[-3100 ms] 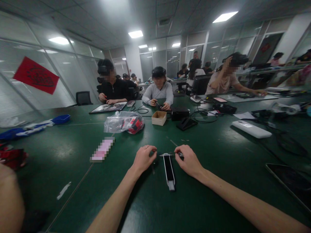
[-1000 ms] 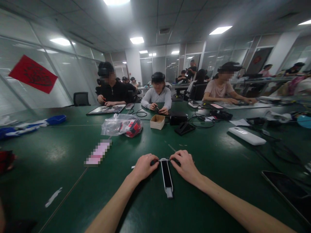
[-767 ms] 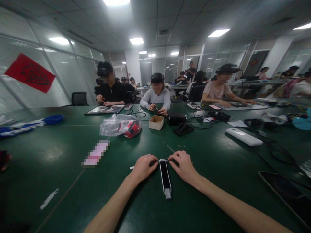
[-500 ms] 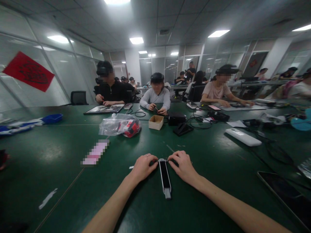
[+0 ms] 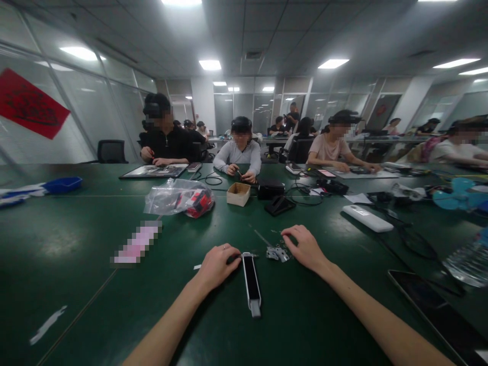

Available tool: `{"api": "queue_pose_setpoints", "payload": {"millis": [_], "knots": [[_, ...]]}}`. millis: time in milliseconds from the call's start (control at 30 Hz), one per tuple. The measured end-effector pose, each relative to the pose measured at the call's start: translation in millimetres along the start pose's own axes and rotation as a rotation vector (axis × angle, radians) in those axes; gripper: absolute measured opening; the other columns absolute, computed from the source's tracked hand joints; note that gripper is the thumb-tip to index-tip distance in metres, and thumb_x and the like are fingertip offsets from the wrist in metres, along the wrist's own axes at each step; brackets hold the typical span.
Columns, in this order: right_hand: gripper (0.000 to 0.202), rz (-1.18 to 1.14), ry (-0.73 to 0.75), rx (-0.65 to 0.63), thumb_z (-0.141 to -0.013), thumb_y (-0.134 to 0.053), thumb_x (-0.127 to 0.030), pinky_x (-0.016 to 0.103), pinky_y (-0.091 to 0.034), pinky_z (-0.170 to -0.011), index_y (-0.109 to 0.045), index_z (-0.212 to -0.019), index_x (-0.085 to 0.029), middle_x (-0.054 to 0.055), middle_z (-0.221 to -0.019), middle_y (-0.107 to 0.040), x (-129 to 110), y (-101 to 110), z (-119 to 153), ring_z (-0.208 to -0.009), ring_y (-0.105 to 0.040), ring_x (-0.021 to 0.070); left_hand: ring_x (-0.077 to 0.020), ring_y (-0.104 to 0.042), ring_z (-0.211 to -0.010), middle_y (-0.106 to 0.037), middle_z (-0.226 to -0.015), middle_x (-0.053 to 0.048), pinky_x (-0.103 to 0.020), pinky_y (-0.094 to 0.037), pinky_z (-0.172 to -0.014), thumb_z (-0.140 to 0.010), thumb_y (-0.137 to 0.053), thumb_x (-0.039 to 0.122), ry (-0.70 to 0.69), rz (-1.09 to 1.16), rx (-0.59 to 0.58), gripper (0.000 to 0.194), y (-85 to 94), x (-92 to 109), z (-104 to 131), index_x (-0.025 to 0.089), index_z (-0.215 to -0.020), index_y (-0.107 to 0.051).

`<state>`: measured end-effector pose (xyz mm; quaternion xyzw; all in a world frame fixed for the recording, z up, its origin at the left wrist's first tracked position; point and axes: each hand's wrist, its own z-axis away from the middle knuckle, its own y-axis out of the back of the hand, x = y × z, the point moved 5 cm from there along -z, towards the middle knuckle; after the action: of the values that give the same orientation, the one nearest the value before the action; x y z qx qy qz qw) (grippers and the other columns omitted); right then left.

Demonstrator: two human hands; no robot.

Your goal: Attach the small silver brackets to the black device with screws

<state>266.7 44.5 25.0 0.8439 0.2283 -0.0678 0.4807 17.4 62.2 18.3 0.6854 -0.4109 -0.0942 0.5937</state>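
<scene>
A slim device with a black face and white rim (image 5: 251, 280) lies on the green table, a grey piece at its near end. My left hand (image 5: 220, 264) is at the device's far left corner, thumb and fingertips drawn together at a small thin part there; what they grip is too small to make out. To the right of the device lie small silvery metal pieces (image 5: 278, 253) and several tiny rings. Beside them, my right hand (image 5: 305, 246) hovers or rests with thumb and fingers apart, nothing visible between them.
Beyond the hands are a plastic bag with red and black items (image 5: 194, 201), a small open box (image 5: 238, 194) and a black stand (image 5: 280, 205). A white device (image 5: 368, 218), cables and a dark tablet (image 5: 434, 305) lie right. People sit across the table.
My right hand has moved away from the device, right and slightly forward, its fingers parting. Metal pieces now show beside it. My left hand stays by the device. The view has shifted slightly.
</scene>
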Motion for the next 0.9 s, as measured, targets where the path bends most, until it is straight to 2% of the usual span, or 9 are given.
{"api": "queue_pose_setpoints", "payload": {"millis": [67,167,400,667,767,900], "knots": [[0.017,0.001,-0.004,-0.053,-0.086,-0.046,-0.022,0.036,-0.043,-0.078,-0.063,-0.088,-0.018,0.006,-0.089,-0.063,15,1,-1,-0.086,-0.054,0.0201,-0.0151,-0.059,-0.078,-0.065,-0.089,-0.001,-0.025,-0.042,-0.070,-0.087,-0.051,0.027,0.004,-0.011,-0.004,0.016,-0.4,0,0,0.022,-0.093,-0.066],[0.019,0.002,-0.001,-0.150,-0.087,-0.045,-0.024,0.035,-0.043,-0.079,-0.063,-0.091,-0.018,0.006,-0.092,-0.063,25,-3,0,-0.088,-0.054,0.0198,-0.0152,-0.059,-0.079,-0.065,-0.090,-0.001,-0.025,-0.042,-0.070,-0.087,-0.050,0.027,0.002,-0.020,-0.002,0.017,-0.6,0,0,0.023,-0.093,-0.066],[0.025,0.048,0.006,-0.273,-0.087,-0.044,-0.024,0.036,-0.042,-0.084,-0.064,-0.102,-0.020,0.008,-0.098,-0.061,24,-12,2,-0.094,-0.052,0.0203,-0.0150,-0.059,-0.080,-0.065,-0.091,-0.001,-0.025,-0.042,-0.073,-0.087,-0.050,0.027,-0.018,-0.017,0.009,0.017,-2.2,-3,0,0.023,-0.094,-0.065],[0.023,0.071,0.043,-0.430,-0.084,-0.048,-0.025,0.035,-0.041,-0.084,-0.066,-0.098,-0.022,0.007,-0.102,-0.059,24,-6,2,-0.095,-0.051,0.0199,-0.0148,-0.059,-0.081,-0.064,-0.092,-0.002,-0.026,-0.042,-0.075,-0.088,-0.049,0.028,-0.001,-0.025,-0.006,0.018,-1.8,-3,1,0.023,-0.094,-0.065],[0.023,0.106,0.047,-0.449,-0.084,-0.048,-0.028,0.034,-0.042,-0.081,-0.067,-0.097,-0.022,0.007,-0.098,-0.060,21,-6,1,-0.091,-0.052,0.0197,-0.0145,-0.059,-0.082,-0.064,-0.093,-0.001,-0.026,-0.042,-0.077,-0.087,-0.049,0.027,0.001,-0.014,-0.004,0.017,-0.8,-2,1,0.022,-0.094,-0.064],[0.020,0.179,0.041,-0.400,-0.083,-0.051,-0.028,0.033,-0.042,-0.074,-0.069,-0.088,-0.022,0.007,-0.090,-0.062,16,-6,-1,-0.084,-0.054,0.0200,-0.0152,-0.059,-0.081,-0.065,-0.091,-0.002,-0.026,-0.042,-0.075,-0.087,-0.049,0.026,0.002,-0.010,0.002,0.017,0.9,1,1,0.022,-0.092,-0.064]]}}
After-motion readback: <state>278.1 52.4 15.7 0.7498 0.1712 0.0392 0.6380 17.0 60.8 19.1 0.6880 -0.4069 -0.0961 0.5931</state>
